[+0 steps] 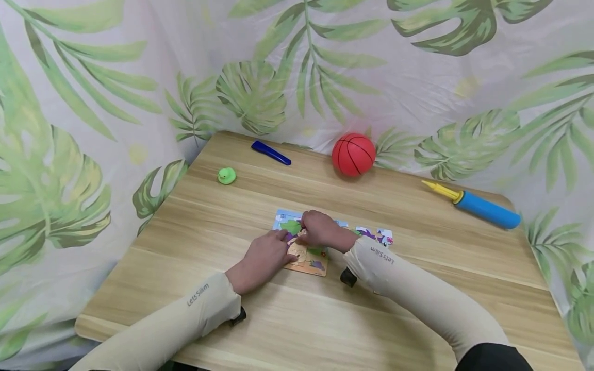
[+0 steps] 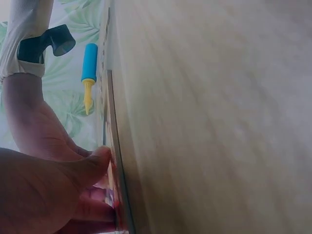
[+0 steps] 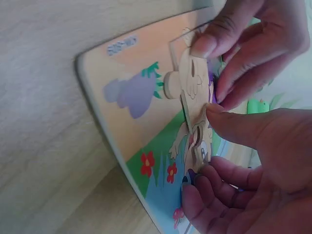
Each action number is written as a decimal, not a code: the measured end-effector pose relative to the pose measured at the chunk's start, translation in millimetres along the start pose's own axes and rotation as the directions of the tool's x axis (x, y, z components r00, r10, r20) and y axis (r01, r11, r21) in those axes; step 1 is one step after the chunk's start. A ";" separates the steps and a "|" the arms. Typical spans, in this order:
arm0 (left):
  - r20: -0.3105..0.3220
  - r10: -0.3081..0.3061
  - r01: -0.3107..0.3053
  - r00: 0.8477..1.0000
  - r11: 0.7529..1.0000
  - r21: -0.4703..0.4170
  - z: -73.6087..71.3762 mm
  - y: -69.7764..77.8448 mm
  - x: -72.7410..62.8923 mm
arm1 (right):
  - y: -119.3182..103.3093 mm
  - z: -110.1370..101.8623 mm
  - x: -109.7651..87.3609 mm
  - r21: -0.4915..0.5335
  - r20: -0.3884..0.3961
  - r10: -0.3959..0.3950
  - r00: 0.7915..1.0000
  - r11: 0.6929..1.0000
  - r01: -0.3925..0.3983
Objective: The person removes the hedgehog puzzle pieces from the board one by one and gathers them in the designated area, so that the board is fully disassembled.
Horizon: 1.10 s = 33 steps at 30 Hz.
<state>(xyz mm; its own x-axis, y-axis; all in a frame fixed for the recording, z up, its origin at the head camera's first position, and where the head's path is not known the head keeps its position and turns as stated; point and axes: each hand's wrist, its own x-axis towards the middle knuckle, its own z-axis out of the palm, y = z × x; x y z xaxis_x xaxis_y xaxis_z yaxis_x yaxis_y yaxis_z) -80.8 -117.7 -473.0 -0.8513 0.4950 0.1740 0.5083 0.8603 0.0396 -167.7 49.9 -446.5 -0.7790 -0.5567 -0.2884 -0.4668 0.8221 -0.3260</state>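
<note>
A wooden picture puzzle board (image 1: 303,268) lies on the table, printed with a purple fruit, red flowers and green and blue areas. My left hand (image 1: 265,257) rests at its left side, the thumb and fingers pressing a tan puzzle piece (image 3: 197,78) with a rounded knob. Across from it, my right hand (image 1: 320,228) pinches another tan piece (image 3: 202,146) between thumb and curled fingers, over the middle of the board. That piece sits slightly raised and tilted in the right wrist view. Both hands cover much of the picture.
Loose puzzle pieces (image 1: 384,237) lie right of the board, partly behind the right forearm. Farther back are a green toy duck (image 1: 227,175), a dark blue tapered object (image 1: 271,153), a red ball (image 1: 353,154) and a blue-and-yellow hand pump (image 1: 484,208). A leaf-patterned curtain (image 1: 297,67) surrounds the table.
</note>
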 end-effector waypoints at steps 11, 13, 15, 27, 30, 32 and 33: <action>0.007 0.019 -0.019 1.000 0.999 0.031 4.0 -1.9 3.1 | 19.6 -9.7 2.2 0.292 -0.071 0.057 0.996 0.956 -0.034; 0.022 0.000 0.000 1.000 1.000 0.009 3.5 -3.5 3.0 | 22.3 -12.9 1.0 0.328 -0.081 0.046 0.996 0.944 -0.017; 0.046 -0.031 0.032 0.998 0.999 -0.027 1.9 -5.7 2.8 | 24.0 -14.7 0.1 0.330 -0.069 0.017 0.997 0.944 0.007; 0.066 -0.082 0.081 0.994 0.997 0.017 -0.2 -3.2 7.5 | 18.7 -7.3 0.2 0.297 -0.038 -0.057 0.998 0.953 0.066; 0.076 -0.074 0.068 0.994 0.995 0.076 -0.9 1.3 10.8 | 17.7 -8.2 -1.0 0.288 -0.044 -0.067 0.997 0.955 0.077; 0.094 -0.066 0.055 0.993 0.992 0.115 -1.7 4.0 12.1 | 17.5 -12.0 -1.7 0.278 -0.071 -0.063 0.995 0.957 0.081; 0.099 -0.067 0.053 0.993 0.990 0.132 -2.1 5.2 12.4 | 18.0 -14.9 -2.2 0.275 -0.088 -0.055 0.995 0.958 0.078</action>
<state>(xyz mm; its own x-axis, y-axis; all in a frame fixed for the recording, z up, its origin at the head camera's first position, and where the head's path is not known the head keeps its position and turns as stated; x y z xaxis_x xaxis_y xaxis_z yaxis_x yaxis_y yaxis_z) -88.5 -107.3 -468.5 -0.8919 0.4463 0.0728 0.4406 0.8940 -0.0819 -180.6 67.7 -438.3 -0.7857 -0.5887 -0.1898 -0.3928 0.7119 -0.5821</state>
